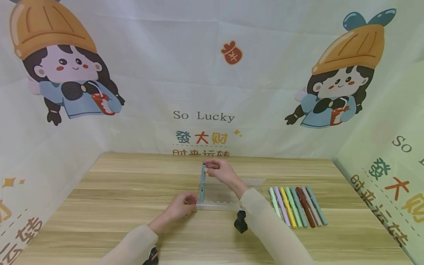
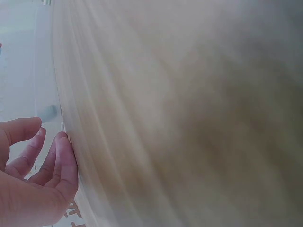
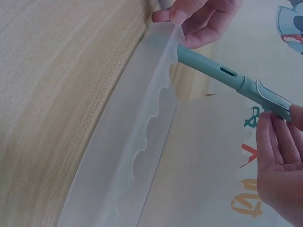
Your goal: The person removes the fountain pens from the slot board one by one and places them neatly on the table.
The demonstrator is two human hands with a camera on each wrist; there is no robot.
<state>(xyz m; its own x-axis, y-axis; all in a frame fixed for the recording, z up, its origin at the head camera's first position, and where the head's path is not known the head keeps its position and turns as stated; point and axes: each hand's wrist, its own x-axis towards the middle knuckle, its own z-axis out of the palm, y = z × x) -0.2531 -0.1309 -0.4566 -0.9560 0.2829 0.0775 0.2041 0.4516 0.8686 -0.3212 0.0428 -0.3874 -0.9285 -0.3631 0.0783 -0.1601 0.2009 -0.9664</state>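
A blue-green pen (image 1: 202,184) stands nearly upright at the left end of a clear, scalloped-edged pen rack (image 1: 218,207). My right hand (image 1: 222,172) pinches its upper, capped end, near the metal clip seen in the right wrist view. The pen's lower end meets a notch at the rack's end. My left hand (image 1: 181,206) holds that same left end, thumb and fingers at the corner; in the right wrist view, this hand (image 3: 208,21) is right beside the pen's foot. The left wrist view shows curved fingers (image 2: 67,161) against the rack's edge.
Right of the rack, several pens lie side by side on the wooden table (image 1: 132,184), among them a yellow pen (image 1: 287,206) and a dark red pen (image 1: 304,206). A printed cloth (image 1: 149,92) hangs behind the table and along both sides.
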